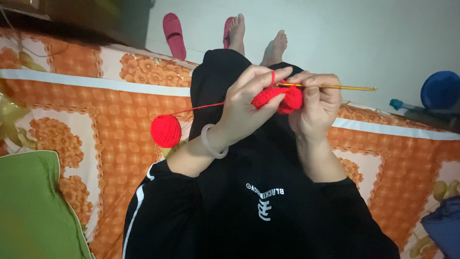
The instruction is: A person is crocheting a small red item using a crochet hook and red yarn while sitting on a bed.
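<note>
**Two hands working red crochet over the lap**

The left hand (249, 103) pinches the red crochet piece (280, 98), its grip closed on the fabric, with yarn (272, 76) looped over the forefinger. The right hand (316, 103) grasps the gold crochet hook (335, 87); the hook's long axis runs level, its handle pointing away to the right of that grip, its tip entering the piece between the two hands. From the left grip the strand leads down-left to the yarn ball (166, 131), which lies well apart on the orange flowered bedspread (110, 124).
</note>
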